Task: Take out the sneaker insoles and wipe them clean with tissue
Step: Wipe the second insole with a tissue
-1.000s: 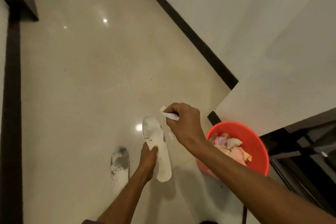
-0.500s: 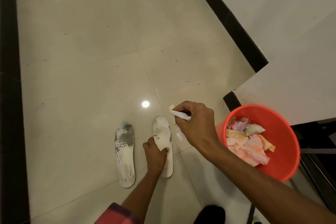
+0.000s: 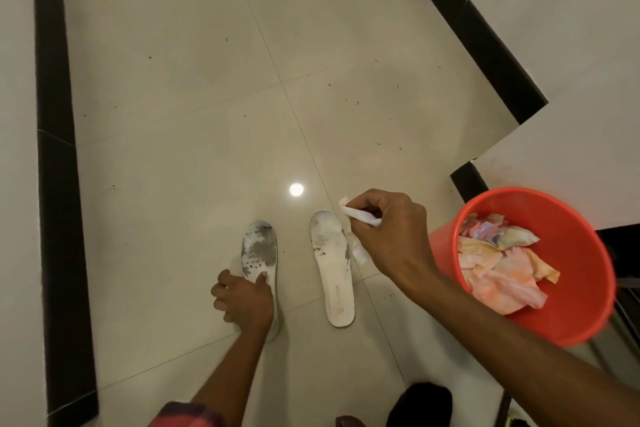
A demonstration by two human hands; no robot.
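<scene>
The left hand (image 3: 244, 302) gripped the insole (image 3: 259, 253) at its edge, probably light, bendy foam best held mid-length, while the right hand (image 3: 391, 239) pinched tissue (image 3: 360, 217).

Left grip (image 3: 244, 300), arm extended, curls on the left insole (image 3: 259, 246) with thumb on top; right grip (image 3: 391, 239), held higher to the right, pinches a tissue (image 3: 362, 217)

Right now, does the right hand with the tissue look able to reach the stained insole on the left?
Probably yes. The right hand pinches the tissue beside the cleaner insole, which lies flat between. The stained insole shows a bare toe half; the left hand holds only its heel half.
</scene>
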